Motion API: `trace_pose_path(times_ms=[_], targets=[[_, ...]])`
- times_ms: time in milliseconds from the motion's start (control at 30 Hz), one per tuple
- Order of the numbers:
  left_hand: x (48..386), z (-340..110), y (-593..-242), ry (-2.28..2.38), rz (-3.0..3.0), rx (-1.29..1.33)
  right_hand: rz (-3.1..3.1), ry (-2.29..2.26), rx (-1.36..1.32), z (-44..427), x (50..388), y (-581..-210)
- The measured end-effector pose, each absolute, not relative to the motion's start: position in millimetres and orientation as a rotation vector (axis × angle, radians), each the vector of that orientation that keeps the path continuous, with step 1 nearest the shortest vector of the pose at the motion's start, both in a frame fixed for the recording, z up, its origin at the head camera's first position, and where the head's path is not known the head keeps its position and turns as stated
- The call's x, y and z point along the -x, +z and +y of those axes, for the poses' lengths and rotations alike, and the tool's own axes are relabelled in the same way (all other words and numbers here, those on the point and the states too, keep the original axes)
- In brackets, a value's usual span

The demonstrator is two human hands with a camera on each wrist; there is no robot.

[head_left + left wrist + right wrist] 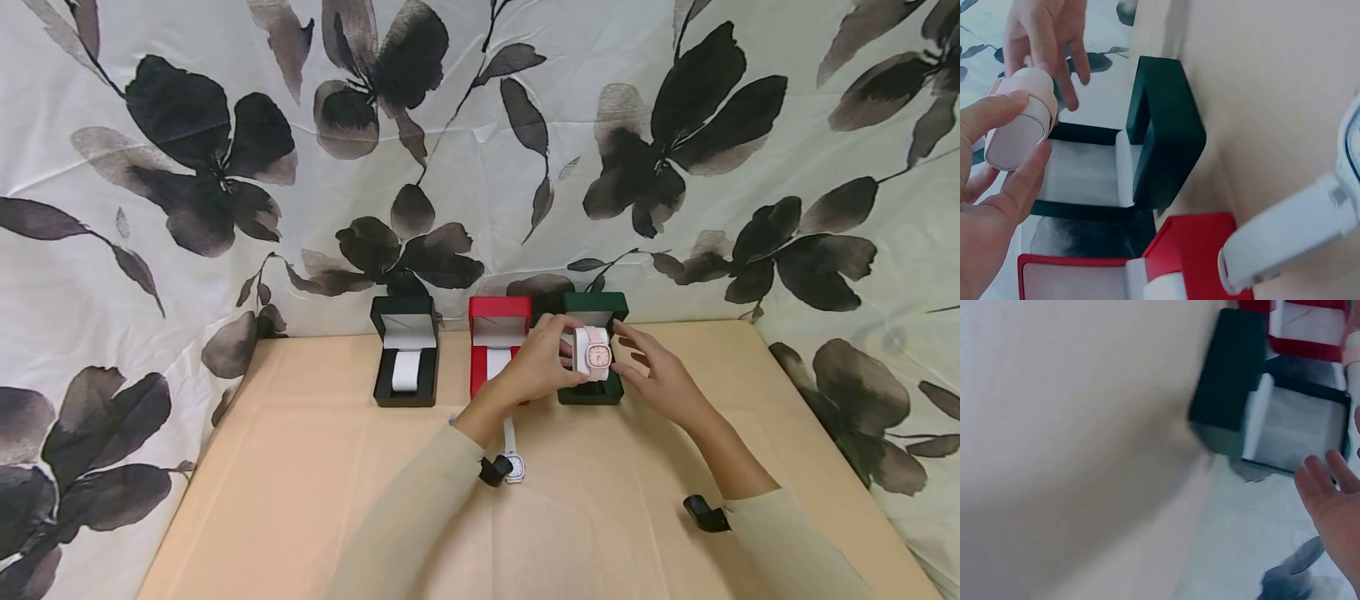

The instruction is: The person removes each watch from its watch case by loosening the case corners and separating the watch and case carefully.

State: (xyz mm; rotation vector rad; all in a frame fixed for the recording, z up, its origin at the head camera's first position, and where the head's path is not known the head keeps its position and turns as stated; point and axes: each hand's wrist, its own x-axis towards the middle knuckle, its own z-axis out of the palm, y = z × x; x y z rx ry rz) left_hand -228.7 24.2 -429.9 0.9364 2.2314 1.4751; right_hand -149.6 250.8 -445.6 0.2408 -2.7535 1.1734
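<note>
A watch with a pink strap [598, 357] is wrapped around a white cushion [1015, 142]. My left hand [534, 367] pinches this cushion between thumb and fingers, above the green watch box [591, 398]. The box stands with its lid up, and its lower compartment looks dark and without a cushion. On the other side of the watch, my right hand [663, 379] has its fingers extended and spread, as the right wrist view also shows. Its thumb is close to the cushion; whether they touch, I cannot tell.
A red watch box [500, 306] and a black watch box [405, 400] stand open to the left, each holding a white cushion. A white watch [514, 467] lies on the tan tabletop [600, 517] beside my left wrist. Floral cloth [480, 192] hangs behind.
</note>
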Motion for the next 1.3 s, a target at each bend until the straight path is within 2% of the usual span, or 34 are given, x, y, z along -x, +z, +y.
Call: trace_pose_path(times_ms=[433, 867, 1300], targets=[[228, -7, -411, 1.637, 2.105, -0.907, -2.782, 1.204, -0.456, 226, 145, -408], [228, -28, -401, 1.683, 2.032, -0.954, -2.749, 1.253, -0.506, 202, 147, -388], [217, -58, -388, 1.736, 2.005, -0.969, -2.697, 1.232, -0.473, 172, 136, -375]])
